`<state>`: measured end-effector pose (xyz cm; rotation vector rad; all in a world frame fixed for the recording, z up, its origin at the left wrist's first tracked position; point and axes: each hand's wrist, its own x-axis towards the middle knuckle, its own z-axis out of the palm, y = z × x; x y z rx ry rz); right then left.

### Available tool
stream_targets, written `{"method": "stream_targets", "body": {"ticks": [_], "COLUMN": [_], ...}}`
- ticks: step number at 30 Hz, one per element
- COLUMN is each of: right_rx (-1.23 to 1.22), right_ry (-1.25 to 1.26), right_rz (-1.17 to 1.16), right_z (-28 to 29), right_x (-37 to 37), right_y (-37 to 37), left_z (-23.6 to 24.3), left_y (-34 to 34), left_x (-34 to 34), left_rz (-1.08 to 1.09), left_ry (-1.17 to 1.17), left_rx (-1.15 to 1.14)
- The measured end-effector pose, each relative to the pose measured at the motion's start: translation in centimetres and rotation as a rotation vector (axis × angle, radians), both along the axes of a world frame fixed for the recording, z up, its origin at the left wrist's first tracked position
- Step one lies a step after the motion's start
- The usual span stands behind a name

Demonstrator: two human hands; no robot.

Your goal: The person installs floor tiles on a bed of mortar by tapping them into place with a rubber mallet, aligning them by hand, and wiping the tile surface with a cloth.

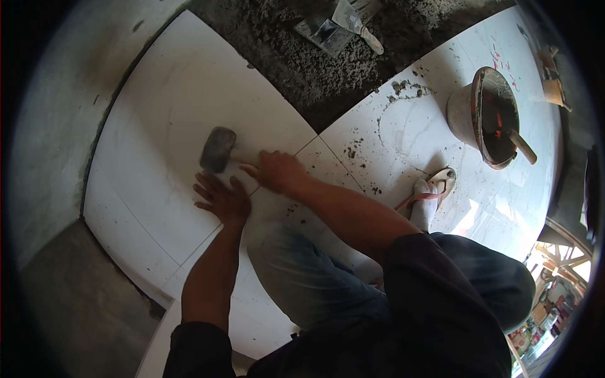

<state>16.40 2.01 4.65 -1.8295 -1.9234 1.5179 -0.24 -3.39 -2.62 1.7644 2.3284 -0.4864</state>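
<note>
My right hand [280, 171] is wrapped round the handle of a rubber mallet [217, 150]. Its dark head is slightly blurred and sits over a large white floor tile [183, 82], just beyond the fingers of my left hand [224, 198]. Fingers spread, my left hand lies on the tile surface and holds nothing. Whether the mallet head touches the tile I cannot tell. A joint between tiles runs beneath my right hand.
Wet grey mortar [290, 69] borders the tile's far edge, with a trowel [356, 25] lying on it. At right stands a mortar bucket [463, 113] with a wooden handle [522, 146] sticking out. Mortar crumbs dot the tiles beside my sandalled foot [425, 201]. A wall [57, 113] rises at left.
</note>
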Motion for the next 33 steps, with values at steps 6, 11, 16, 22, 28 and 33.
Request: {"method": "stream_targets", "body": {"ticks": [6,11,16,22,28,33], "right_rx": [0.060,-0.002,-0.112,0.078,-0.075,-0.041], "right_ry": [-0.010,0.025,-0.041,0.013,-0.111,-0.250], "right_rz": [0.033,-0.077,-0.136,0.153,0.131,0.149], "right_z": [-0.1,1.4,0.1,3.4,1.8,-0.8], "right_x": [0.3,0.9,0.2,-0.4,-0.3,1.0], "right_y": [-0.2,-0.4,0.3,-1.6,-1.4,-0.1], "left_z": [0.1,-0.2,-1.1,-2.0,1.6,0.6], "left_y": [-0.1,0.4,-0.2,0.1,0.9,0.3], "left_x": [0.1,0.2,-0.5,-2.8,-1.0,-1.5], "left_rz": [-0.014,0.048,-0.023,0.184,0.287,0.326], "left_ry": [0.086,-0.047,-0.095,0.048,-0.004,-0.021], "left_rx": [-0.064,0.096,0.248,0.126,0.076,0.133]}}
